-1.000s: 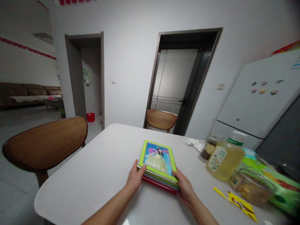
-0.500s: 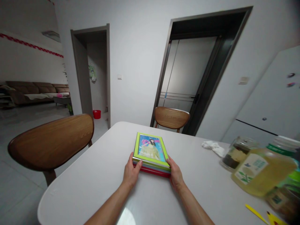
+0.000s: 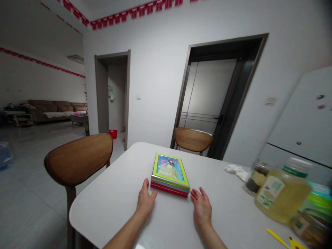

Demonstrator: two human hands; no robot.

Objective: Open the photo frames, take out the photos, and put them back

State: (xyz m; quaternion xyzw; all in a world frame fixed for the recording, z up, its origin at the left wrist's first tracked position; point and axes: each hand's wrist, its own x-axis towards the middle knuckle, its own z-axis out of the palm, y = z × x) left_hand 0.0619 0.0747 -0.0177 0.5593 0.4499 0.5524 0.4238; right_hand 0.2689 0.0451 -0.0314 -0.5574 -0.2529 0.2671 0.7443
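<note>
A neat stack of flat picture frames lies on the white table [image 3: 114, 193]. On top is a lime-green picture frame [image 3: 169, 168] showing a figure in a pale dress on a blue and pink ground. Below its light grey layer, red edges [image 3: 168, 189] show; I cannot tell whether these are frames too. My left hand [image 3: 145, 199] is just off the stack's near left corner, thumb and fingers apart, holding nothing. Beyond the near right corner, my right hand [image 3: 201, 206] hangs open with its palm toward the stack, also holding nothing.
To the right stand a large bottle of yellow liquid [image 3: 281, 193], a glass jar [image 3: 259, 177] and another jar [image 3: 312, 226]. A crumpled white tissue [image 3: 236, 171] and a yellow stick [image 3: 276, 238] lie nearby. Wooden chairs [image 3: 80, 157] border the table's left and far sides.
Both hands have let go of the stack and drawn back from its sides, the right one farther. The stack stays on the table. The head view has tilted up.
</note>
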